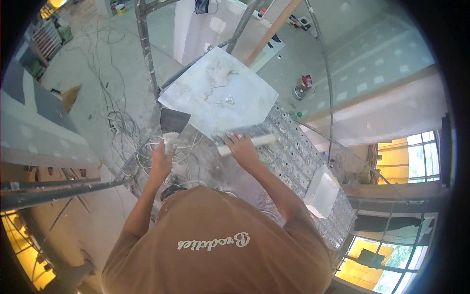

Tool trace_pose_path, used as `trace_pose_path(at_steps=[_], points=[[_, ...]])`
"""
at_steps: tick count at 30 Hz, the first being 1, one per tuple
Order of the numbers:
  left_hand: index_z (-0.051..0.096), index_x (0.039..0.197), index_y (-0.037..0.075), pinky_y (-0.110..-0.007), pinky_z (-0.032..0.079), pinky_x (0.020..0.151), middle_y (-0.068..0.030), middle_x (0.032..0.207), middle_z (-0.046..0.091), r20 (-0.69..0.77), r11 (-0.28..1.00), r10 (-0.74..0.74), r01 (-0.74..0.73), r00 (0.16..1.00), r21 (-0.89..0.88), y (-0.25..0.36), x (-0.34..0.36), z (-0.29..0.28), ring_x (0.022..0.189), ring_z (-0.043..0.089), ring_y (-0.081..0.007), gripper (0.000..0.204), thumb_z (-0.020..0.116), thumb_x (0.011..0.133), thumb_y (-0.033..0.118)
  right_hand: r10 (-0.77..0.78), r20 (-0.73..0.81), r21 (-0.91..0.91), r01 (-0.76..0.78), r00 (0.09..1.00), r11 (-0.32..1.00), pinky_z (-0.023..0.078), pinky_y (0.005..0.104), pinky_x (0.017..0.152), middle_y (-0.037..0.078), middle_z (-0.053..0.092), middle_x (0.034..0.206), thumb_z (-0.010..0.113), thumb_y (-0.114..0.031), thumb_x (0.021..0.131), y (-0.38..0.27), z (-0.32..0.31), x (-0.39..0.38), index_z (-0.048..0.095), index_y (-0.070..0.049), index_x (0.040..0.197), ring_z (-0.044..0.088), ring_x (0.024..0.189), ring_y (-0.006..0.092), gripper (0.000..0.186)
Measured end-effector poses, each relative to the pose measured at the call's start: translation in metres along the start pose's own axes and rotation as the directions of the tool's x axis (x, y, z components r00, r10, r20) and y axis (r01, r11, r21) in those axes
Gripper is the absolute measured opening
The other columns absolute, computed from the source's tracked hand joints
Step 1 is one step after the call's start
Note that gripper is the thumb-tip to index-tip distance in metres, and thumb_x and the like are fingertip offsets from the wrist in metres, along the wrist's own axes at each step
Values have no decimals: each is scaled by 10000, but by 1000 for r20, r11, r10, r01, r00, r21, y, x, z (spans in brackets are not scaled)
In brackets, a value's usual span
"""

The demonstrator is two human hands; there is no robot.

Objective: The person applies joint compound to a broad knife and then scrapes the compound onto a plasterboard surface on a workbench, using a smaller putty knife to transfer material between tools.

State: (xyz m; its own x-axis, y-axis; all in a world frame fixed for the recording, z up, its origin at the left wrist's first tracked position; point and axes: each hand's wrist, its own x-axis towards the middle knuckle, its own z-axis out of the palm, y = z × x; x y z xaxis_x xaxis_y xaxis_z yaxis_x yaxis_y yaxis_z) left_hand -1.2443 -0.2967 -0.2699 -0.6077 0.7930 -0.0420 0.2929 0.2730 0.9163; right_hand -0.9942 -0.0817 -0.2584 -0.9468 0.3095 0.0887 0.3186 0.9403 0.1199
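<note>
Left hand (161, 159) grips putty knife (172, 125); right hand (242, 149) on plaster-smeared board (220, 90).

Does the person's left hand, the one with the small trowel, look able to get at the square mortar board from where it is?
Probably yes: the left hand holds the trowel beside the board, nothing between them.

Down below, loose white cables (115, 120) sprawl over the dusty floor (73, 68), a red-and-white canister (306, 82) sits further off, and a white tub (323, 191) rests on the perforated metal scaffold deck (298, 152).
</note>
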Motion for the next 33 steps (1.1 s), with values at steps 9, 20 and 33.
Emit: trace_pose_path(at_steps=[9, 20, 33], points=[[565, 1222, -95, -493, 486, 811, -345, 972, 655, -32, 984, 104, -98, 994, 151, -23, 5, 8, 909, 637, -467, 438, 617, 994, 276, 16, 25, 37, -17, 1000, 999, 427, 473, 1021, 118, 672, 1134, 561, -125, 894, -6, -4, -12, 618, -54, 1310, 583, 1212, 319, 426], [601, 1100, -82, -486, 471, 774, -319, 930, 652, 96, 998, 64, -66, 993, 23, 6, 17, 5, 871, 626, -481, 353, 550, 1032, 261, -21, -43, -103, 16, 999, 995, 414, 479, 1020, 111, 613, 1325, 542, -113, 909, 24, -14, 37, 584, -121, 1364, 555, 1184, 294, 456], [527, 1253, -87, -500, 452, 1005, -326, 1311, 555, 264, 906, 423, -400, 867, -137, -7, -9, 110, 1209, 550, -489, 467, 502, 1042, 329, 623, 282, 935, -353, 730, -9, 483, 394, 831, 142, 658, 1004, 720, -223, 920, -73, -73, -14, 580, 2, 1296, 612, 947, 274, 460]])
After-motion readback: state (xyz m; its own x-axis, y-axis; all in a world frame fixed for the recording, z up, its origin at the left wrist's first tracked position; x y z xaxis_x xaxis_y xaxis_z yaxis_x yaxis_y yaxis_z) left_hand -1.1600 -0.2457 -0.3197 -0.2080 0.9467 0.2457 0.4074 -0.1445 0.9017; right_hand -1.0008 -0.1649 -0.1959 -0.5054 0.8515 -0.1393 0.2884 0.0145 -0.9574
